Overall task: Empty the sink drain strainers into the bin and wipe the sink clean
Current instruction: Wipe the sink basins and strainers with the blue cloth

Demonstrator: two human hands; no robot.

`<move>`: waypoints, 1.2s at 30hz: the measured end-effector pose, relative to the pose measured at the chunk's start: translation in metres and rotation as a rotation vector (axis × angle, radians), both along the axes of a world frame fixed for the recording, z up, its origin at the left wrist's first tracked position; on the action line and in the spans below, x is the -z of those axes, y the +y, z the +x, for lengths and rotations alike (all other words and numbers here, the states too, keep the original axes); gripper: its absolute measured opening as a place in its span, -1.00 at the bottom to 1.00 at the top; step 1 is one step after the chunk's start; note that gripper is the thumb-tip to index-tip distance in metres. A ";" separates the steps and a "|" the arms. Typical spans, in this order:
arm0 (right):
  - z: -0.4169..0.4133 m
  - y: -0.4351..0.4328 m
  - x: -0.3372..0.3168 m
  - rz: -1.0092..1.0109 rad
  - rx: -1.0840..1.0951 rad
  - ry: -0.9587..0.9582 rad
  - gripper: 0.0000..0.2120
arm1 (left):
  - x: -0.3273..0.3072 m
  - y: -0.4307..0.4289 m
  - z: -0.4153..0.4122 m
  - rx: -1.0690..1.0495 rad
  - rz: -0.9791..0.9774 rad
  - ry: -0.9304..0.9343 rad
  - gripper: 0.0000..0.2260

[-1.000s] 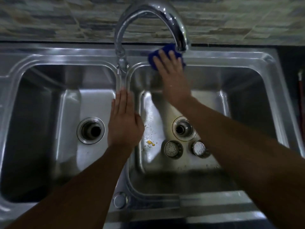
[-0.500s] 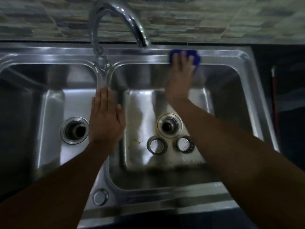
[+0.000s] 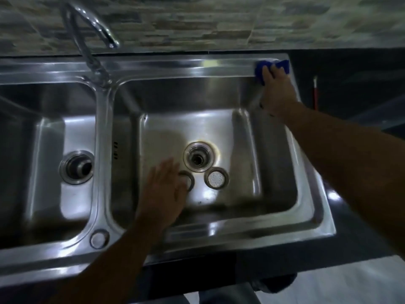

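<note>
A steel double sink (image 3: 219, 66) fills the view. My right hand (image 3: 277, 93) presses a blue cloth (image 3: 260, 70) onto the far right corner of the rim. My left hand (image 3: 163, 189) hovers with relaxed, spread fingers over the right basin, holding nothing. Its fingers cover part of one drain strainer (image 3: 190, 179) lying on the basin floor. A second strainer (image 3: 216, 177) lies just right of it. Both lie in front of the open right drain (image 3: 198, 159). The left basin's drain (image 3: 77, 166) stands open too.
The curved tap (image 3: 92, 25) rises from the back rim above the divider. A round plug (image 3: 99, 238) sits on the front rim. Dark counter surrounds the sink, with a thin red-handled item (image 3: 315, 93) at the right. A tiled wall runs behind.
My right hand slid the blue cloth rightward along the back rim to the far right corner. My left hand left the divider and moved over the right basin, above a strainer.
</note>
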State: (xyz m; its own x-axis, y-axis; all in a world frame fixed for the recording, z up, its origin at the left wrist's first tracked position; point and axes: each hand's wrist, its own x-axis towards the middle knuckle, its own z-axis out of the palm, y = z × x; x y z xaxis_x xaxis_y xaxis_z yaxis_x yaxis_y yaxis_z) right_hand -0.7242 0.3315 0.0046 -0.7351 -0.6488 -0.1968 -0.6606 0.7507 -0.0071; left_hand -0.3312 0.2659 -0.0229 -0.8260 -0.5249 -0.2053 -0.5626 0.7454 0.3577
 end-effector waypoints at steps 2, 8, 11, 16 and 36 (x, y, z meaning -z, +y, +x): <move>0.012 0.010 -0.003 -0.033 0.002 -0.032 -0.23 | 0.001 0.034 0.010 0.044 0.028 -0.029 -0.48; 0.102 0.101 0.004 0.007 -0.007 0.053 -0.38 | -0.013 0.067 0.029 -0.013 0.071 -0.123 -0.41; 0.118 0.120 0.011 0.017 -0.053 0.100 -0.35 | -0.016 0.073 0.032 -0.029 0.061 -0.109 -0.41; 0.061 0.069 0.016 -0.030 -0.061 0.043 -0.30 | -0.016 0.073 0.030 -0.026 0.062 -0.078 -0.48; 0.208 0.233 -0.011 -0.350 -0.008 -0.332 -0.50 | -0.026 0.020 0.106 -0.011 0.000 0.038 -0.51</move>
